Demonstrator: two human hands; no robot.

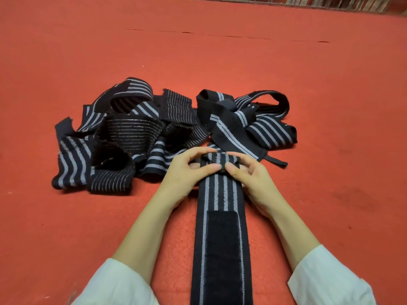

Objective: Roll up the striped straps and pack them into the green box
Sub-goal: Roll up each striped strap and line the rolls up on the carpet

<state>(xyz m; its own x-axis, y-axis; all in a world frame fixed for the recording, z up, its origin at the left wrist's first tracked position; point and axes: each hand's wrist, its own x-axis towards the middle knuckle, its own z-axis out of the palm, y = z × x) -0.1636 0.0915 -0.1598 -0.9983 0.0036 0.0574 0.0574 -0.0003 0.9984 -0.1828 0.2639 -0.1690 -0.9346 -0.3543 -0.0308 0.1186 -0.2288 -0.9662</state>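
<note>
In the middle of the red surface (308, 106), one strap (220, 194) is laid flat and straight toward the person, and its far end is wound into a small roll (220, 161). The roll is pinched from both sides. Its left end is gripped by the left hand (189, 172) with thumb and curled fingers (198, 154), and its right end is gripped by the right hand (253, 181) in the same way. This two-sided hold is judged to keep the roll tight and its edges even, so that it does not go crooked.

The strap is stretched out in line with the body, probably so that the roll can be turned along it toward the dark fastening patch (221, 249) at the near end. This patch is likely meant to close the finished roll.

Behind the hands, the other straps are gathered in a loose pile (132, 133), tangled and not yet rolled, near enough to be taken one by one. The green box is not seen in this view, so its place cannot be told. White sleeves (114, 282) are seen at the lower corners.

No brand, label or writing can be read on any strap.
</note>
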